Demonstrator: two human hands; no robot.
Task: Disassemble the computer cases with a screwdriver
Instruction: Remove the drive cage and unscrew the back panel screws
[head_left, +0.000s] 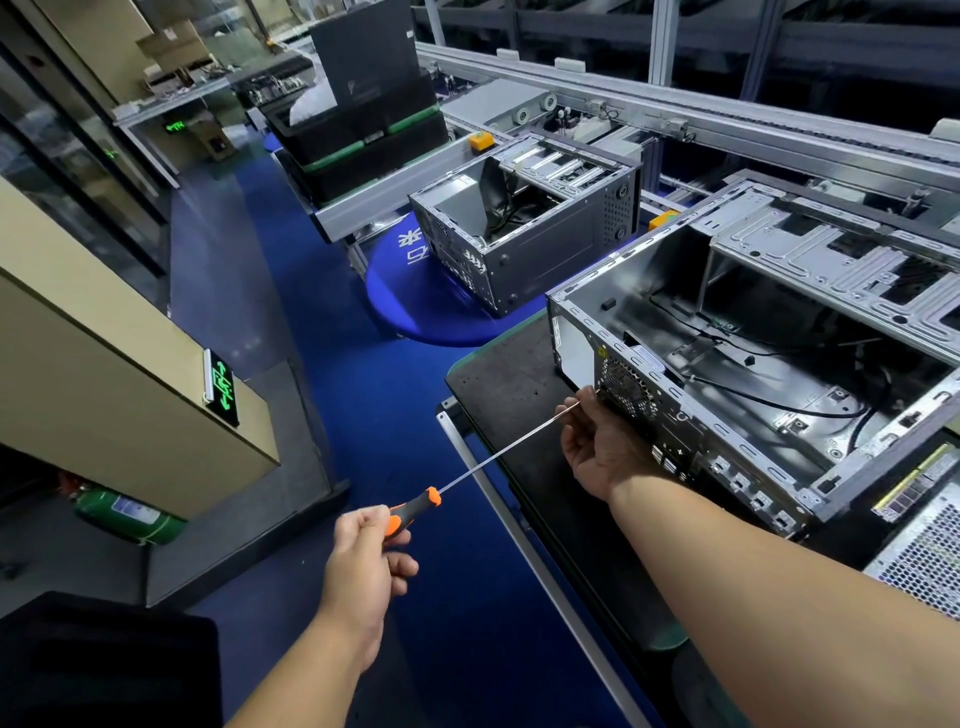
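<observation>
An open grey computer case lies on its side on the black work mat, its rear panel with fan grille facing me. A long screwdriver with an orange and black handle points at the rear panel's upper left corner. My left hand is closed around the handle, out over the blue floor. My right hand pinches the shaft near its tip, right against the case's rear panel. A second open case stands farther back on a blue round platform.
A conveyor line of aluminium rails runs along the back right. Black bins are stacked at the far end. A perforated metal part lies at the right edge. A beige cabinet and a green extinguisher stand left.
</observation>
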